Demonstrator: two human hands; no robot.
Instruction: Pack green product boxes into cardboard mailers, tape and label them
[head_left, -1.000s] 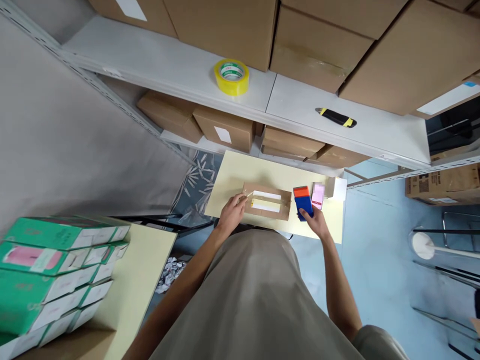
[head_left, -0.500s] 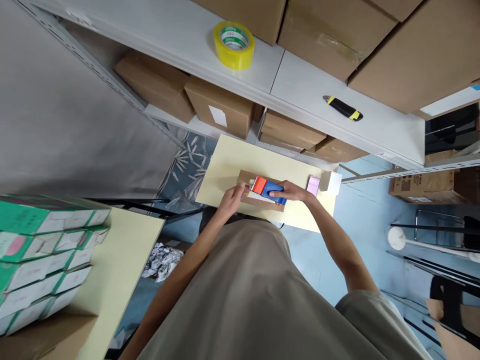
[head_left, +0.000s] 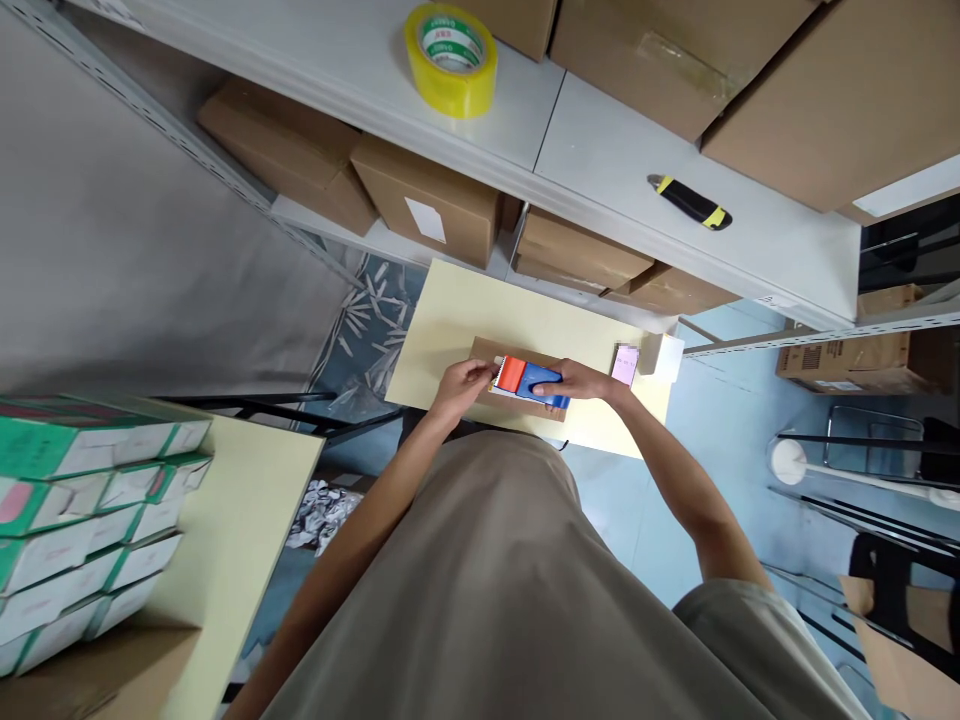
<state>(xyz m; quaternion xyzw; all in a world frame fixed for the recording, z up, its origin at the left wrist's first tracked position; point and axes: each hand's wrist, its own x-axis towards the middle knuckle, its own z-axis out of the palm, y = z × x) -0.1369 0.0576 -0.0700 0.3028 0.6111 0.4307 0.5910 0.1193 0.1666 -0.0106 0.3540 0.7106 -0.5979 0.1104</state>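
Observation:
My right hand (head_left: 576, 380) is closed around the blue body of a tape dispenser (head_left: 514, 373), which has an orange-red front part and a serrated edge at its left end. My left hand (head_left: 465, 385) is at that toothed edge, thumb and fingers pinched together; what lies between them is too small to make out. Beneath the dispenser lies a flat brown cardboard box (head_left: 486, 349), partly hidden by the dispenser and my hands. It rests on a pale yellow table (head_left: 450, 300).
A phone (head_left: 625, 364) and a small white box (head_left: 663, 356) stand at the table's right end. On the grey shelf (head_left: 517, 130) ahead are a yellow tape roll (head_left: 452, 62), a utility knife (head_left: 690, 203) and cartons. Green-and-white boxes (head_left: 90, 500) are stacked at left.
The dispenser has shifted slightly left over the cardboard box, still in my right hand. My left hand has stayed at its toothed end, fingers pinched. The whole view has tilted a little.

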